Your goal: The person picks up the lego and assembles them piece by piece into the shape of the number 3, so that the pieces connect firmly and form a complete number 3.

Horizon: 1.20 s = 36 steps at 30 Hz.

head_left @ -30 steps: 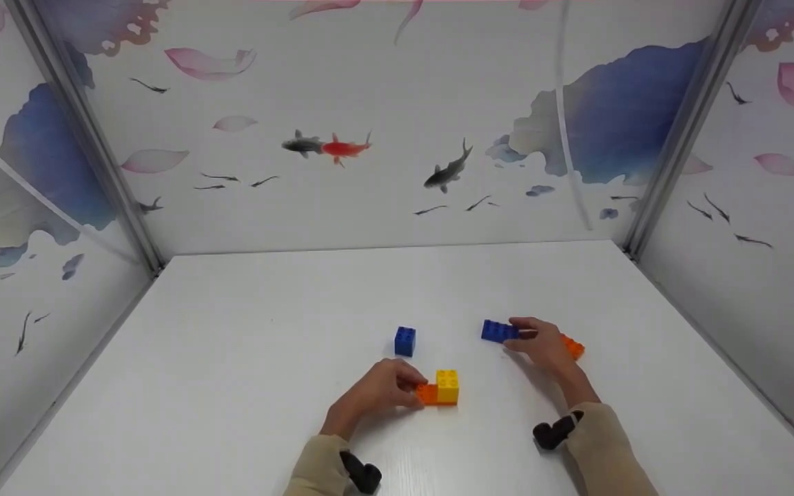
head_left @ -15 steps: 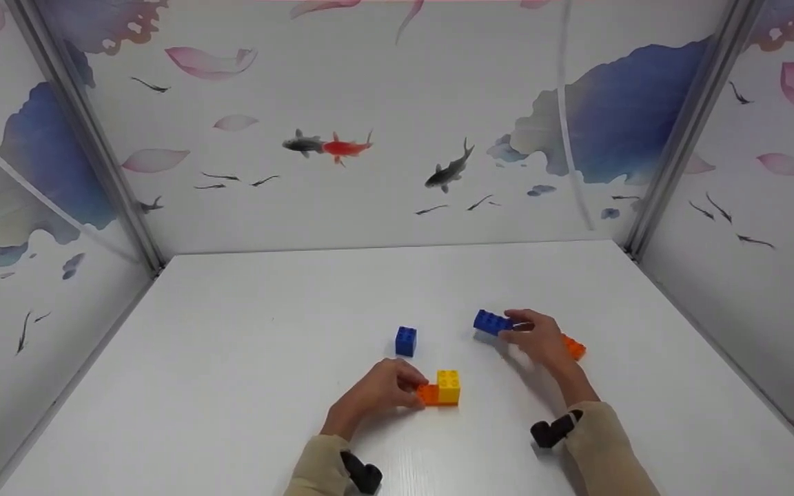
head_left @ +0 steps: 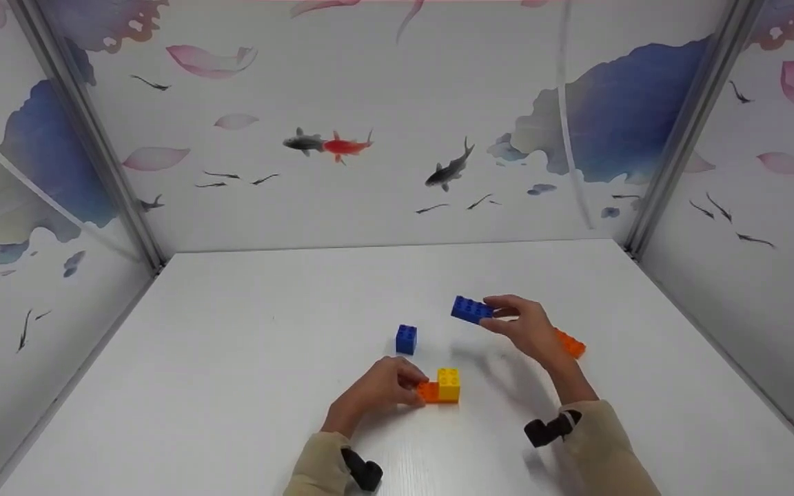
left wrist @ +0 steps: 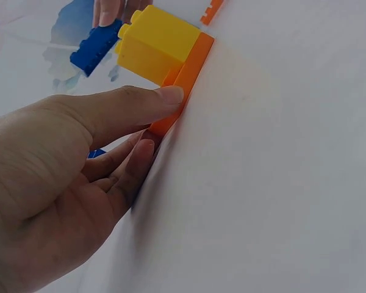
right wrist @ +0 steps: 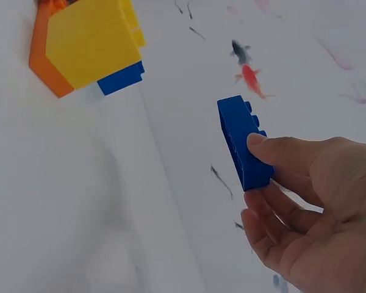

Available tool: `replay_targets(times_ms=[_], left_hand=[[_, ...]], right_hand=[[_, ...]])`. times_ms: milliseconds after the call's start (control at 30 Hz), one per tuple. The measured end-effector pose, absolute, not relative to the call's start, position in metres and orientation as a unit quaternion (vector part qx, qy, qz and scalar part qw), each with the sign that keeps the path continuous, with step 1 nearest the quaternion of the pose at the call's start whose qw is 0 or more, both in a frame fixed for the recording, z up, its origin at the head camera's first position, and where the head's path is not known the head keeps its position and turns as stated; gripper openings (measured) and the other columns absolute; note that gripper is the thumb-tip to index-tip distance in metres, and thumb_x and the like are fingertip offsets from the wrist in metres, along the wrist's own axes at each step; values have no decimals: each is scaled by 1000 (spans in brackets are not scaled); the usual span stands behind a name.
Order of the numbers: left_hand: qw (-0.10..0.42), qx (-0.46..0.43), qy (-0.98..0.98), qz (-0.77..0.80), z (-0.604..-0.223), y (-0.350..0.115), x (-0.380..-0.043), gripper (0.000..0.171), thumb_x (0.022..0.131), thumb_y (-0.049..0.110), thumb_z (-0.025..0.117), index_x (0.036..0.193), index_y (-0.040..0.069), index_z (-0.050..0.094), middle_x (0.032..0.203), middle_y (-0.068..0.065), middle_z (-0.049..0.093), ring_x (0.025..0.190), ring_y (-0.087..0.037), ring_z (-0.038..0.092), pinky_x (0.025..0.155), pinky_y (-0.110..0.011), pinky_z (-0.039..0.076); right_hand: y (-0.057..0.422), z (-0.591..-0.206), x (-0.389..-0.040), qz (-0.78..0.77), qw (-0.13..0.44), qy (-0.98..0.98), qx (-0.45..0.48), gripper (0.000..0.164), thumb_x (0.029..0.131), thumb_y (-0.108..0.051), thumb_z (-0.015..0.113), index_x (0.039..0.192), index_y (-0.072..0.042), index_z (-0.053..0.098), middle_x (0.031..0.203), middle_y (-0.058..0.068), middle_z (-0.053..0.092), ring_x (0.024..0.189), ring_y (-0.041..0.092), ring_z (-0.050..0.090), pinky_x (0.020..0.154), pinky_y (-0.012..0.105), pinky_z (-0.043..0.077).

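Beside the yellow block [head_left: 448, 386], seemingly firmly mounted, left hand [head_left: 380, 385] pinches orange base [head_left: 429, 393]; beyond it, right hand [head_left: 526, 329] pinches blue brick [head_left: 470, 310], yet unjoined.

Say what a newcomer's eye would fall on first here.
Probably the yellow brick, bright atop the orange brick that the left hand pinches on the white table. Next, the long blue brick that the right hand holds above the table. Beyond, the red fish on the back wall stands out.
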<state>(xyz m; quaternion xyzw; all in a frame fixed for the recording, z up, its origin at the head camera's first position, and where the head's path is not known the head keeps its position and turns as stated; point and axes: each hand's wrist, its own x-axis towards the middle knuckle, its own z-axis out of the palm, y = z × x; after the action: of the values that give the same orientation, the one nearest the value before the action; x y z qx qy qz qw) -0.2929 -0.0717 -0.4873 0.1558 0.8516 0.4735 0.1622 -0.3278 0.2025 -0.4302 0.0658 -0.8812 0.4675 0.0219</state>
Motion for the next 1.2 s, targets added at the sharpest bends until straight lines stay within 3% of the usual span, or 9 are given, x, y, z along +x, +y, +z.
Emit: replay_targets(times_ms=[400, 1200], left_hand=[[166, 158, 853, 468, -486, -75, -292, 28, 83, 10, 80, 111, 13, 76, 107, -1, 71, 94, -17, 61, 94, -37, 57], [153, 163, 866, 447, -486, -70, -291, 30, 84, 11, 80, 114, 12, 75, 105, 0, 71, 96, -18, 63, 96, -40, 56]], right_hand=[[194, -415, -305, 488, 8, -864, 124, 47, 91, -24, 74, 134, -8, 63, 127, 15, 66, 113, 31, 65, 95, 40, 59], [178, -434, -288, 448, -50, -865, 219, 33, 89, -29, 76, 119, -14, 71, 115, 6, 70, 104, 22, 67, 91, 33, 59]])
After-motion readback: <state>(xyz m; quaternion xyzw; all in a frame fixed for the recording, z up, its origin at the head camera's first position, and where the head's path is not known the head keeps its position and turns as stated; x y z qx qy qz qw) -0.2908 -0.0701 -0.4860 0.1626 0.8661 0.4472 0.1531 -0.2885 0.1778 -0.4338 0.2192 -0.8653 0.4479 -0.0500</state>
